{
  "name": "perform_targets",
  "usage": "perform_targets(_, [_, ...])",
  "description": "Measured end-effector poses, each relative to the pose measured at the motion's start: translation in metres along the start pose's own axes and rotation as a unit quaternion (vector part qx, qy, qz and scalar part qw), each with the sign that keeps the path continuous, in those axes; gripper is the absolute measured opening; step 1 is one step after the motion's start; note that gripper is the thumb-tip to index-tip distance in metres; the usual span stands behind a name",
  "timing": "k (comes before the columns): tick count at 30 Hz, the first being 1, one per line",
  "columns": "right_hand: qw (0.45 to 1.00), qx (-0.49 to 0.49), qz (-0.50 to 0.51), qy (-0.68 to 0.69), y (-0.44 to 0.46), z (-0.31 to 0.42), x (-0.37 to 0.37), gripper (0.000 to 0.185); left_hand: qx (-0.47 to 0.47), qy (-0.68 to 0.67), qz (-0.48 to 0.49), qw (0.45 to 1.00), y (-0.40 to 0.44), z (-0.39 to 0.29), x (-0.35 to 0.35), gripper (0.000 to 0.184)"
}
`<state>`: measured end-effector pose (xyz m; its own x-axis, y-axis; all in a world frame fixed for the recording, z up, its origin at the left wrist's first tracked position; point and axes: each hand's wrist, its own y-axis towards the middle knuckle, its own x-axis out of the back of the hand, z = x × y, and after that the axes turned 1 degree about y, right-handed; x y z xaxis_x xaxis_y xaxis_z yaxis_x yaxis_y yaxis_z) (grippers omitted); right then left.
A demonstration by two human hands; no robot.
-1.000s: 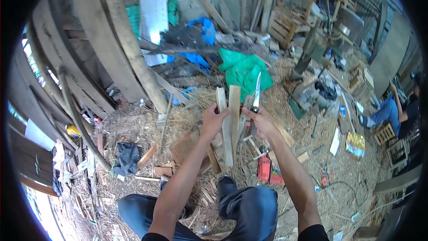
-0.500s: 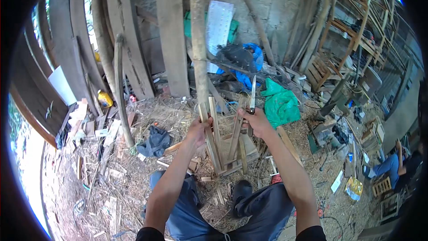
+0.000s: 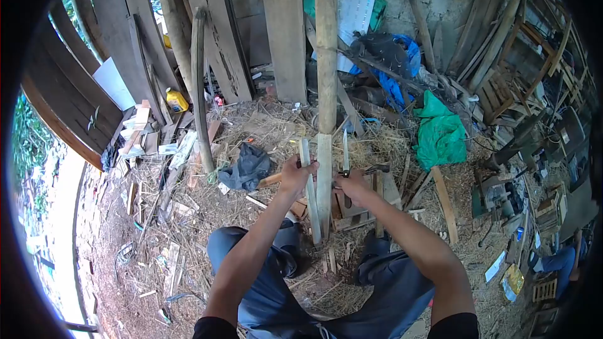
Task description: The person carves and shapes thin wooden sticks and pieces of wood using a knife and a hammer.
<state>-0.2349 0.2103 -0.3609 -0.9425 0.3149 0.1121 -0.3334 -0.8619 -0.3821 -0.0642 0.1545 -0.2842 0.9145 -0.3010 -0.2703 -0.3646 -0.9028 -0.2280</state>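
Observation:
My left hand (image 3: 296,174) is closed around a narrow wooden strip (image 3: 312,204), which stands nearly upright with its lower end near the ground. Just right of it is a wider, pale wooden strip (image 3: 324,182), also upright, between my two hands. My right hand (image 3: 353,188) grips a knife (image 3: 345,154) with its blade pointing up and away from me. The fingertips of that hand are at the wide strip's right edge; whether they hold it I cannot tell. Beyond the right hand, a dark hammer-like head (image 3: 377,168) lies above a wooden block (image 3: 355,221).
A wooden post (image 3: 326,56) rises straight ahead. Dark cloth (image 3: 246,166) lies to the left, a green plastic bag (image 3: 441,132) to the right. Straw and wood scraps litter the ground. A loose board (image 3: 445,204) lies at right; another person's leg (image 3: 559,260) shows at far right.
My view has shifted, so the surroundings sit lower and further right. My hands have come closer together, and the strips that were spread apart now stand side by side.

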Motion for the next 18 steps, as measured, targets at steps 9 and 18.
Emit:
perform_targets(9, [0.984, -0.011, 0.103, 0.142, -0.044, 0.060, 0.016, 0.023, -0.001, 0.121, -0.001, 0.993, 0.000, 0.001, -0.015, 0.020])
perform_targets(18, [0.992, 0.081, 0.089, 0.046, -0.052, 0.076, 0.044, 0.027, -0.014, 0.078, 0.060, 0.995, -0.008, -0.010, -0.031, 0.017])
